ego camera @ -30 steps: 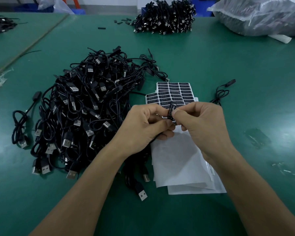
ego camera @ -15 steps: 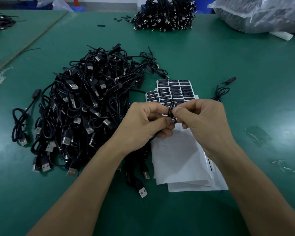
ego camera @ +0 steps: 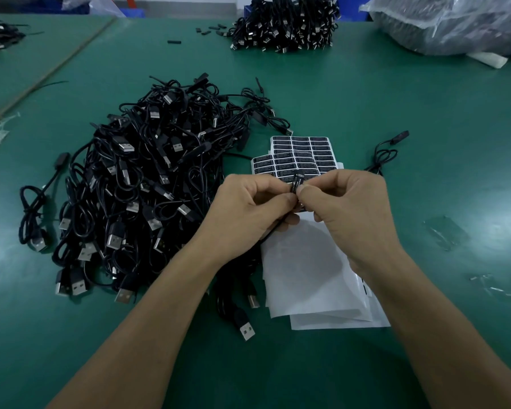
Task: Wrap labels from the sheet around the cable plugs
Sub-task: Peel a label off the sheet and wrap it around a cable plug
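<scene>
My left hand (ego camera: 248,208) and right hand (ego camera: 348,208) meet above the label sheet (ego camera: 301,152), both pinching one cable plug (ego camera: 298,180). The plastic bag (ego camera: 455,22) at far right holds dark things.

Both bare forearms rise from the bottom edge of the frame and converge toward its centre. The left forearm (ego camera: 148,314) enters from the lower left and the right forearm (ego camera: 443,320) from the lower right. The left hand (ego camera: 248,208) and right hand (ego camera: 348,208) meet just above mid-frame, knuckles up and fingers curled inward. Their thumb tips press together, touching. Between thumbs and forefingers both hands pinch a small black plug (ego camera: 298,181). The remaining fingers of each hand are tucked under the palm, and both wrists are nearly straight.
</scene>
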The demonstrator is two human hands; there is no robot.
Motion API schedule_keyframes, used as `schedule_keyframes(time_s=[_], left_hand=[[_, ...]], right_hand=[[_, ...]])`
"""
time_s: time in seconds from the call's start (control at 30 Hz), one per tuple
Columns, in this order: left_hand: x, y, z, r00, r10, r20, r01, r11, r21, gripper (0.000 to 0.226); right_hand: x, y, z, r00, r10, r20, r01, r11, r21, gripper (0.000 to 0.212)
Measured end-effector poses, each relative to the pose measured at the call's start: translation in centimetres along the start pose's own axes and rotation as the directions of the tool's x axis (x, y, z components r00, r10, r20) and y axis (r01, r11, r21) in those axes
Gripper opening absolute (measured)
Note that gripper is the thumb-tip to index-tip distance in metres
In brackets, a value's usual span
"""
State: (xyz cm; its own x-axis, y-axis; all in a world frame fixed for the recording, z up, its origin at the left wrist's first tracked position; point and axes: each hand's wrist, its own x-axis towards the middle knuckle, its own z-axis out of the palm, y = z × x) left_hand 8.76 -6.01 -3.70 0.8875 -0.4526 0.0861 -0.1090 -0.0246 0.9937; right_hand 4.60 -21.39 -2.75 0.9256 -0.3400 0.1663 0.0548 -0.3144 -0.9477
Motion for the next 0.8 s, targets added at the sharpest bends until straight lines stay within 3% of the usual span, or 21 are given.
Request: schedule_keyframes(time_s=[0.27, 0.43, 0.57, 0.67, 0.8], left_hand=[[0.15, -0.11, -0.02, 0.999, -0.014, -0.029, 0.014, 1.0, -0.005, 0.019], [0.06, -0.05, -0.15, 0.999, -0.02, -0.027, 0.019, 0.999, -0.035, 0.012], [0.05, 0.11, -0.12, 1.0, -0.016, 0.005, 0.016, 1.0, -0.026, 0.014], [0.03, 0.1, -0.06, 1.0, -0.024, 0.013, 0.024, 1.0, -0.016, 0.019], [-0.09, -0.12, 0.11, 0.999, 0.03, -0.022, -0.029, 0.998, 0.059, 0.017]], right_hand=[[-0.26, 0.05, 0.43, 0.999, -0.016, -0.037, 0.014, 0.999, -0.048, 0.007], [-0.04, 0.17, -0.22, 0.993, 0.076, -0.091, -0.077, 0.997, -0.006, 0.045], [0.02, 0.16, -0.05, 0.999, 0.011, 0.036, -0.012, 0.999, 0.042, 0.025], [0.12, 0.25, -0.01, 0.997, -0.053, 0.054, 0.049, 0.996, 0.073, 0.005], [0.01, 0.17, 0.07, 0.991, -0.104, 0.08, 0.1, 0.994, 0.046, 0.013]])
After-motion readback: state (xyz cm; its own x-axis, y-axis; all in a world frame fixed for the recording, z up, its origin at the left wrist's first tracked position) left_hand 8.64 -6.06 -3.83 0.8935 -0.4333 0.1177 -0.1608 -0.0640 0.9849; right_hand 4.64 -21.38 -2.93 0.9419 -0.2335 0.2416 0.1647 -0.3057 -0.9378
